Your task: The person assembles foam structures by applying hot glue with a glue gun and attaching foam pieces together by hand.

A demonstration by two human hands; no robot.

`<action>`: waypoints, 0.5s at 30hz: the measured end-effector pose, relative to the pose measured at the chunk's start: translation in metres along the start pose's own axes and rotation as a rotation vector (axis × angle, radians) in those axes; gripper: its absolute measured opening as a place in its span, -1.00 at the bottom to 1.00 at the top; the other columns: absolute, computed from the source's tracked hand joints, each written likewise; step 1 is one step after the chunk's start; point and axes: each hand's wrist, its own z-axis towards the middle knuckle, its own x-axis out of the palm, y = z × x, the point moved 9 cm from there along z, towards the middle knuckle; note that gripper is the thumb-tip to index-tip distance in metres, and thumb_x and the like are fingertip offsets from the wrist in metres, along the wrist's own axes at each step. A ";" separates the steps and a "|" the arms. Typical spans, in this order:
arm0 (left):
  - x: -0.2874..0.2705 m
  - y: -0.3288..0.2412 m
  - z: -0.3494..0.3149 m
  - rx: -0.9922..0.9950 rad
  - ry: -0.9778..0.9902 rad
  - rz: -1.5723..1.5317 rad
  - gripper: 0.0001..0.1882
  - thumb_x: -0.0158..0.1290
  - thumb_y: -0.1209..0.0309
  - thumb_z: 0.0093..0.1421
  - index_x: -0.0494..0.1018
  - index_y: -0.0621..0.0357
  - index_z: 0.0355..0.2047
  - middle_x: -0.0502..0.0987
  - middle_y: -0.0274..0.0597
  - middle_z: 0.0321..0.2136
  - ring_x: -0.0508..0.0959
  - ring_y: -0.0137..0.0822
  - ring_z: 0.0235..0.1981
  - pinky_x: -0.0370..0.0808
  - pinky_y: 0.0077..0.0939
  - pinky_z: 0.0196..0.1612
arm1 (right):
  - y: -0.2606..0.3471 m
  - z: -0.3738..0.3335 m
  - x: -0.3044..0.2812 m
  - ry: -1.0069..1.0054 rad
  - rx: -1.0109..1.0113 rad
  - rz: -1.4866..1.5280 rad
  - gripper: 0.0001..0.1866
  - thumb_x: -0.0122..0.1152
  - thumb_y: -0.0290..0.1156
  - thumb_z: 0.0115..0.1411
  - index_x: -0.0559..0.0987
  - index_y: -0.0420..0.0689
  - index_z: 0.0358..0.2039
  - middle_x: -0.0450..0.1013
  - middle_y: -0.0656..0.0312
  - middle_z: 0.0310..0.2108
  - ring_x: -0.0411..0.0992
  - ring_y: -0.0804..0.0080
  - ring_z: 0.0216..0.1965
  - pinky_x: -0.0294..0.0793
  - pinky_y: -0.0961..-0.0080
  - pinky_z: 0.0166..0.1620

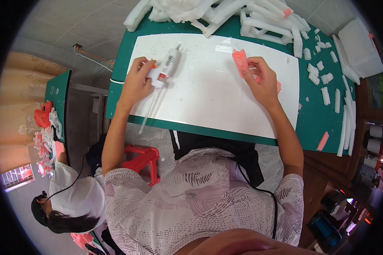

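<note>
On the left of the white board point(208, 97), my left hand point(137, 80) has its fingers curled round the handle of a white hot glue gun point(168, 68). The gun's nozzle points to the far side, and a long clear glue stick point(147, 112) sticks out of its back end toward me. My right hand point(261, 80) pinches a pink foam piece point(240, 59) with a ragged far end, held above the board's right part. Another bit of pink foam point(278, 87) shows beside this hand, partly hidden by it. The gun and the held foam are well apart.
White foam strips point(217, 17) are heaped along the far edge of the green table point(308, 123). Several small white offcuts point(326, 78) and a pink strip point(323, 140) lie at right. A red stool point(142, 161) stands below left. Another person point(76, 191) sits further left.
</note>
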 end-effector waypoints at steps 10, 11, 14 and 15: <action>0.015 0.011 -0.004 -0.542 -0.185 -1.318 -0.41 -0.09 0.55 -0.12 0.39 0.34 0.03 0.50 -0.05 -0.15 0.46 -0.34 -0.39 0.38 -0.44 -0.46 | -0.001 -0.002 0.000 0.020 -0.007 -0.043 -0.71 0.30 -0.38 0.20 0.53 -0.25 -0.12 0.59 0.14 -0.22 0.57 0.42 -0.24 0.51 0.58 -0.20; 0.016 0.006 -0.003 -0.540 -0.182 -1.320 -0.41 -0.09 0.55 -0.12 0.39 0.34 0.03 0.50 -0.05 -0.15 0.46 -0.34 -0.39 0.38 -0.44 -0.46 | 0.001 -0.002 -0.001 0.017 -0.006 -0.045 -0.71 0.30 -0.38 0.20 0.53 -0.25 -0.12 0.59 0.14 -0.22 0.57 0.42 -0.24 0.51 0.58 -0.20; 0.032 -0.012 0.003 -0.531 -0.008 -1.402 -0.40 -0.02 0.54 -0.11 0.39 0.33 0.05 0.50 -0.02 -0.11 0.46 -0.33 -0.39 0.37 -0.45 -0.50 | 0.007 -0.001 0.001 0.024 -0.029 -0.092 -0.71 0.31 -0.38 0.20 0.54 -0.22 -0.11 0.60 0.15 -0.25 0.58 0.42 -0.27 0.50 0.59 -0.21; 0.033 -0.018 0.005 -0.526 -0.002 -1.405 -0.40 -0.02 0.54 -0.11 0.39 0.33 0.05 0.50 -0.02 -0.11 0.46 -0.33 -0.39 0.37 -0.45 -0.50 | 0.008 0.000 0.002 0.027 -0.039 -0.094 -0.70 0.31 -0.38 0.19 0.54 -0.21 -0.10 0.60 0.16 -0.26 0.58 0.41 -0.27 0.50 0.59 -0.22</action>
